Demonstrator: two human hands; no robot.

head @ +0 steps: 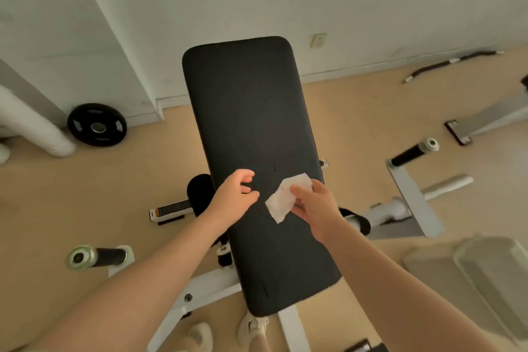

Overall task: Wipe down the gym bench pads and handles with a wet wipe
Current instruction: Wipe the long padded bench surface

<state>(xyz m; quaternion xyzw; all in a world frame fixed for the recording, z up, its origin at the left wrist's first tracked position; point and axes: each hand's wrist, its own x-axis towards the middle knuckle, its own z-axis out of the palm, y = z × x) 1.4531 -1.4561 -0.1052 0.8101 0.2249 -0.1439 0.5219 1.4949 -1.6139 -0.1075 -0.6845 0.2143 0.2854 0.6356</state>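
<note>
A long black bench pad [248,111] runs from the bottom centre up toward the wall, on a white frame [200,283]. My right hand [314,203] pinches a white wet wipe [285,197] just above the pad's right half. My left hand [234,191] hovers over the pad's left edge, fingers loosely curled and holding nothing. Black grip handles stick out on either side: a left handle [108,256] near the lower left and a right handle [408,155] at the right.
A black weight plate [96,124] leans against the wall at left beside a white pipe [31,126]. A curl bar [451,63] lies on the floor at back right. Grey trays [485,283] sit at lower right. My shoes [254,326] stand under the pad's near end.
</note>
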